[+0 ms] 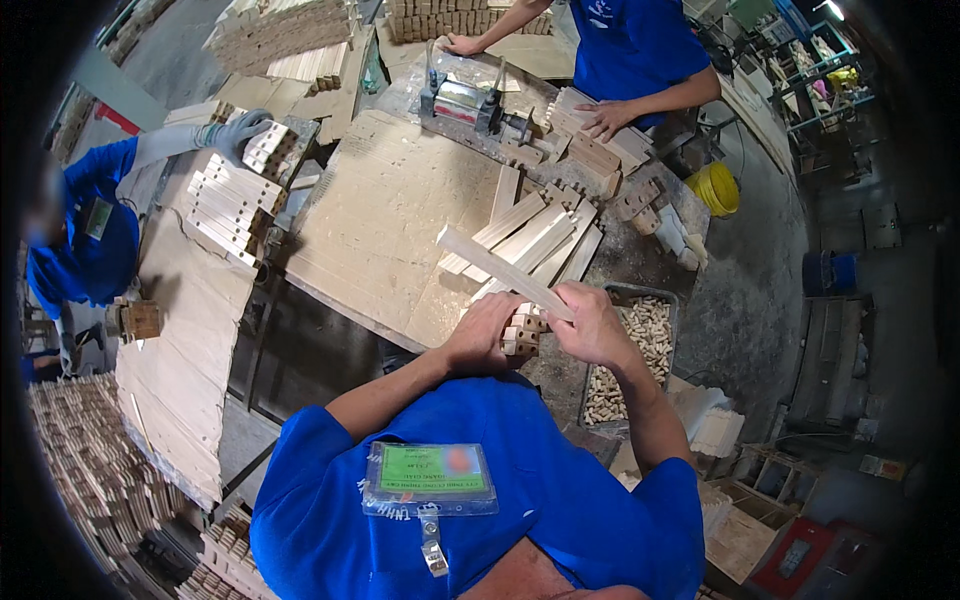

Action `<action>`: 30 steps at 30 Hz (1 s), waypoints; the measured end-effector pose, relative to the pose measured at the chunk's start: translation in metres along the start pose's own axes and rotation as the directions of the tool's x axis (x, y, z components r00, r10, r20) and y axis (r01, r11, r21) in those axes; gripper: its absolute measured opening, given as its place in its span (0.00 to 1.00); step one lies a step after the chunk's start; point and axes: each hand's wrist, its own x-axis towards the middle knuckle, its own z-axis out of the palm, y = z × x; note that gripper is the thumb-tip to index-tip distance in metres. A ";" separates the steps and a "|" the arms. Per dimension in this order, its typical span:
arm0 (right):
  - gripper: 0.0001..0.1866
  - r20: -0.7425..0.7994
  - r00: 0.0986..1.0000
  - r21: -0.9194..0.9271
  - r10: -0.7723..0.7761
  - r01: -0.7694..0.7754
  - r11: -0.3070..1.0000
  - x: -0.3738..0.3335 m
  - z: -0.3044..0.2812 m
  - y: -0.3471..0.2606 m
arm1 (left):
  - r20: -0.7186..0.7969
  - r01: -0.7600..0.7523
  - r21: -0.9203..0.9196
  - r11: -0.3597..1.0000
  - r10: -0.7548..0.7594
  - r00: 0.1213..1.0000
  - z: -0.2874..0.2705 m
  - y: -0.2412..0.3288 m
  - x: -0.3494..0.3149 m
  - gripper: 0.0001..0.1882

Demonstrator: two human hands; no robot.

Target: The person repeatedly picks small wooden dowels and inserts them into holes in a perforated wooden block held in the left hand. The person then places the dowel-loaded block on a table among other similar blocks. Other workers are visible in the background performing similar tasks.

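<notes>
My right hand [596, 326] is closed round one end of a long pale wooden bar [490, 262], which slants up and away to the left over the table. Beside it, my left hand [484, 334] grips a small bundle of wooden slats [522, 332] with round holes in their ends, close to my body. Part of the bundle is hidden under that hand. Just beyond my hands lies a loose pile of pale wooden slats [545, 238]. To the right of my right hand, a dark tray [672, 330] holds many short wooden dowels [645, 345].
The worktable [385, 190] carries a metal machine [465, 105] at its far side. A co-worker's hand [604, 118] rests on boards there. At left, another co-worker's gloved hand [240, 135] touches drilled blocks [235, 205]. A yellow bucket [713, 189] stands at right.
</notes>
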 end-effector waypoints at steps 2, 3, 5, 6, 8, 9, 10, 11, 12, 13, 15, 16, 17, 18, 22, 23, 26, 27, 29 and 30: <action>0.08 0.011 0.999 -0.052 -0.039 0.040 0.998 0.004 -0.001 0.003 | 0.009 -0.013 0.004 1.000 0.013 1.000 0.001 0.000 -0.001 0.42; 0.08 0.036 0.998 -0.047 -0.041 0.043 0.998 0.005 -0.001 0.004 | 0.018 -0.009 0.008 1.000 0.009 1.000 0.002 0.000 -0.002 0.43; 0.08 0.083 0.995 -0.034 -0.047 0.050 0.998 0.009 -0.002 0.000 | 0.017 -0.016 0.036 0.999 0.015 1.000 0.002 -0.001 -0.002 0.44; 0.08 0.094 0.995 -0.063 -0.038 0.044 0.997 0.010 -0.004 -0.003 | 0.007 -0.025 0.056 0.998 0.025 1.000 0.003 -0.002 -0.003 0.44; 0.08 0.115 0.993 -0.117 -0.022 0.035 0.992 0.013 -0.004 -0.006 | 0.013 -0.010 0.068 0.998 0.009 1.000 0.002 -0.001 -0.004 0.44; 0.08 0.115 0.993 -0.131 0.010 0.005 0.991 0.012 -0.002 -0.007 | 0.028 0.013 0.057 0.998 -0.015 0.999 0.002 0.000 -0.005 0.43; 0.08 0.114 0.993 -0.144 0.040 -0.023 0.989 0.012 -0.001 -0.009 | 0.044 0.037 0.048 0.998 -0.039 0.998 0.001 0.002 -0.005 0.43; 0.08 0.113 0.991 -0.157 0.071 -0.052 0.986 0.012 0.001 -0.010 | 0.056 0.051 0.041 0.998 -0.054 0.997 0.001 0.004 -0.005 0.42; 0.08 0.103 0.990 -0.168 0.093 -0.075 0.983 0.011 0.002 -0.012 | 0.068 0.065 0.033 0.997 -0.067 0.995 0.000 0.005 -0.005 0.42; 0.07 0.093 0.989 -0.179 0.112 -0.094 0.979 0.010 0.003 -0.016 | 0.079 0.080 0.028 0.996 -0.082 0.994 0.001 0.005 -0.005 0.41; 0.07 0.069 0.986 -0.187 0.149 -0.134 0.973 0.009 0.005 -0.023 | 0.043 0.083 0.032 0.996 -0.084 0.996 0.003 0.005 -0.007 0.40; 0.07 0.053 0.985 -0.186 0.166 -0.154 0.971 0.008 0.006 -0.026 | 0.025 0.082 0.034 0.996 -0.083 0.996 0.002 0.007 -0.006 0.39; 0.07 0.037 0.982 -0.184 0.183 -0.174 0.968 0.007 0.006 -0.027 | 0.020 0.089 0.021 0.996 -0.090 0.996 0.002 0.007 -0.005 0.39; 0.07 0.040 0.980 -0.163 0.196 -0.187 0.969 0.007 0.004 -0.026 | 0.014 0.097 0.008 0.995 -0.097 0.995 0.001 0.008 -0.005 0.39; 0.11 0.027 0.936 0.037 0.352 -0.353 0.935 0.007 -0.002 -0.020 | -0.069 0.064 0.008 0.998 -0.063 0.996 0.001 0.004 -0.005 0.36; 0.13 0.036 0.906 0.112 0.421 -0.422 0.899 0.004 -0.002 -0.015 | -0.065 0.057 0.009 0.998 -0.056 0.996 -0.001 0.003 -0.006 0.36; 0.15 0.058 0.831 0.241 0.554 -0.550 0.800 -0.009 -0.001 0.013 | -0.067 -0.021 0.032 0.999 0.024 0.997 -0.003 -0.004 -0.009 0.37; 0.15 0.057 0.845 0.192 0.531 -0.532 0.825 -0.011 0.006 0.020 | -0.048 -0.020 0.023 1.000 0.021 0.999 -0.001 -0.008 -0.015 0.38; 0.14 0.053 0.870 0.090 0.489 -0.492 0.866 -0.011 0.014 0.029 | -0.007 -0.023 0.001 1.000 0.023 1.000 -0.003 -0.006 -0.015 0.41; 0.13 0.060 0.878 0.154 0.474 -0.478 0.865 -0.011 0.021 0.033 | -0.022 -0.071 -0.009 0.997 0.070 0.997 -0.004 -0.006 -0.013 0.42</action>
